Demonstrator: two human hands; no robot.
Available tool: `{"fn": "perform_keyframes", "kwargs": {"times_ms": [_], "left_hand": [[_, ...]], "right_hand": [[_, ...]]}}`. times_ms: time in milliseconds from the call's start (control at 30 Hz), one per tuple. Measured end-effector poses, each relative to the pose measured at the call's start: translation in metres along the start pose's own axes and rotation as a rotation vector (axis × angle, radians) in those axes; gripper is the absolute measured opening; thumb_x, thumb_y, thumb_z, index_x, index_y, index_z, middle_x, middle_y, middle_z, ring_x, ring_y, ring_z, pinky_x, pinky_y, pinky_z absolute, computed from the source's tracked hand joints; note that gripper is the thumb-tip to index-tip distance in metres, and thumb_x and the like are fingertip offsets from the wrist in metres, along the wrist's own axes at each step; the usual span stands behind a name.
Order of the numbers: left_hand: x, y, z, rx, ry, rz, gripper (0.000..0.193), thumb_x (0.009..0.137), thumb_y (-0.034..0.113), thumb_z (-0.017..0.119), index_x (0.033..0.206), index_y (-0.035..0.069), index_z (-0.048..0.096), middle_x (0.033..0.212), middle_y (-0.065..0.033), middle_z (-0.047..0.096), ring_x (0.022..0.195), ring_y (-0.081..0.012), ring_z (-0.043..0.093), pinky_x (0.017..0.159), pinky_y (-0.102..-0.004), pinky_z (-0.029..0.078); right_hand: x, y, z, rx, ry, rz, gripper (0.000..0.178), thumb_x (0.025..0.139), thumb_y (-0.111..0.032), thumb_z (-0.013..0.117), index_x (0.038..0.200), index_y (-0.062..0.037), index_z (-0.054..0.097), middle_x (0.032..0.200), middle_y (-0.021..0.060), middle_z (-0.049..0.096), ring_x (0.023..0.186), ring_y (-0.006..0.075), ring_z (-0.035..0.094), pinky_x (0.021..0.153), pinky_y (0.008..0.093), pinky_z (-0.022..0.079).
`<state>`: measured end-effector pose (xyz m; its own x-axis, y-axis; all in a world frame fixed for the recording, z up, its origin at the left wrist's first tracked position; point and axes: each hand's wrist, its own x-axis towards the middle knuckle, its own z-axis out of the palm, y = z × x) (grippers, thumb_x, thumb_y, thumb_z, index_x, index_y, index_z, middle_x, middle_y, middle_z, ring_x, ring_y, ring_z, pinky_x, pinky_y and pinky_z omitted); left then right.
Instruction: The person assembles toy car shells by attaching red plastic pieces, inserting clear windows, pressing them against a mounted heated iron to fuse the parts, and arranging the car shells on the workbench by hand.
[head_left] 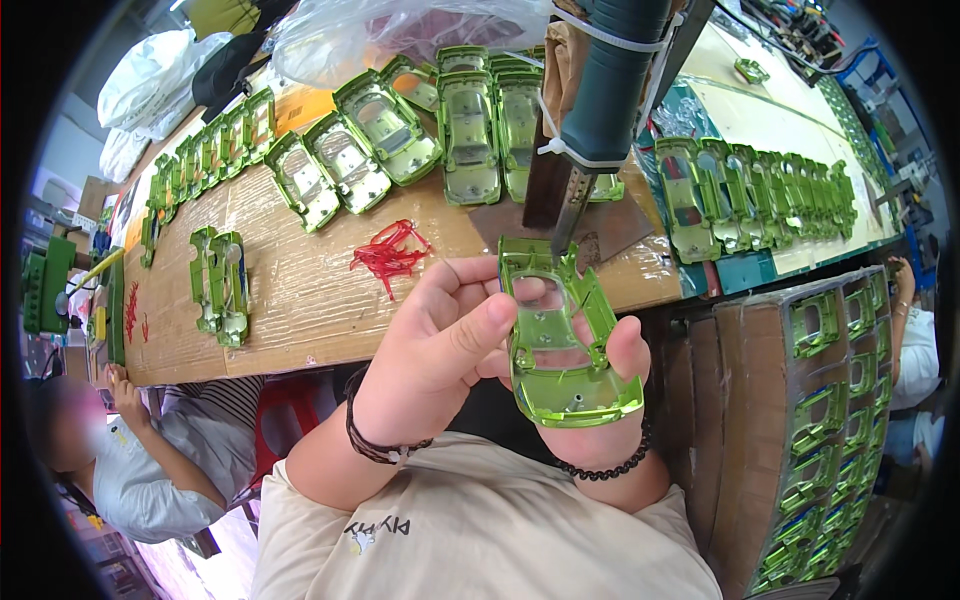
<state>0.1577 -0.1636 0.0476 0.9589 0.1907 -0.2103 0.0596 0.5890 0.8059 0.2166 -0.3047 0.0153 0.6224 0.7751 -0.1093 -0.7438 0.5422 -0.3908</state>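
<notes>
A shiny green toy car body shell (565, 395) is in front of me, its hollow inside facing up. My left hand (440, 335) grips its left edge, with the thumb on the near side and fingers curled behind. My right hand (622, 365) supports the shell from underneath, its thumb tip beside the right edge. Just over the shell's far end hangs the metal tip (571, 205) of a dark green hand tool (612, 95) strapped upright with cable ties. Whether the tip touches the shell I cannot tell.
More green car shells (470, 140) lie in rows on the cardboard-covered bench (330, 255), with another row (745, 195) at right. Red plastic scraps (390, 258) sit left of my hands. A co-worker (150, 460) sits at left. Cartons (740, 420) of shells stand at right.
</notes>
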Motion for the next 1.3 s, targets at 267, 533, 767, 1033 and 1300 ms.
{"fn": "perform_keyframes", "kwargs": {"times_ms": [267,533,767,1033,1300], "left_hand": [[-0.021,0.011,-0.02,-0.002,0.024,-0.256,0.05,0.087,0.006,0.057,0.134,-0.003,0.042,0.115,-0.0126,0.061,0.092,-0.015,0.064,0.077,-0.0253,0.054],[-0.061,0.046,-0.093,0.234,0.256,0.171,0.053,0.087,-0.003,0.054,0.14,-0.001,0.044,0.128,-0.0092,0.059,0.092,-0.0157,0.066,0.074,-0.026,0.053],[0.012,0.11,-0.151,0.732,0.564,0.352,0.056,0.089,0.01,0.06,0.139,-0.009,0.043,0.113,-0.0136,0.063,0.083,-0.0134,0.067,0.072,-0.025,0.054],[0.054,0.123,-0.186,1.223,0.604,0.396,0.038,0.088,0.022,0.061,0.098,-0.014,0.054,0.095,-0.0201,0.063,0.068,-0.0204,0.068,0.059,-0.0325,0.057],[0.037,0.109,-0.173,0.975,0.525,0.378,0.061,0.093,0.026,0.065,0.136,-0.011,0.043,0.127,-0.0237,0.045,0.089,-0.0219,0.067,0.067,-0.031,0.062]], "right_hand": [[-0.02,0.022,0.001,-0.164,0.149,0.019,0.088,0.086,-0.022,0.074,0.149,-0.0071,0.015,0.132,0.0078,0.048,0.113,0.0218,0.057,0.095,0.0386,0.05],[-0.036,0.013,0.026,-1.116,-0.272,-0.448,0.08,0.072,-0.004,0.063,0.145,0.0043,0.032,0.127,0.0122,0.046,0.103,0.0199,0.048,0.082,0.0302,0.039],[-0.028,0.036,0.079,-0.477,-1.058,-0.762,0.063,0.074,0.007,0.067,0.13,-0.0178,0.053,0.11,0.0155,0.049,0.085,0.0264,0.05,0.065,0.0361,0.04],[-0.068,0.057,0.151,-0.851,-0.196,-1.102,0.026,0.089,-0.039,0.066,0.114,-0.0362,0.066,0.105,0.0048,0.048,0.072,0.0224,0.042,0.057,0.0319,0.031],[-0.032,0.02,0.095,-1.29,-0.648,-0.812,0.057,0.071,0.014,0.059,0.124,-0.0067,0.056,0.098,0.015,0.059,0.083,0.0241,0.056,0.07,0.0341,0.046]]}}
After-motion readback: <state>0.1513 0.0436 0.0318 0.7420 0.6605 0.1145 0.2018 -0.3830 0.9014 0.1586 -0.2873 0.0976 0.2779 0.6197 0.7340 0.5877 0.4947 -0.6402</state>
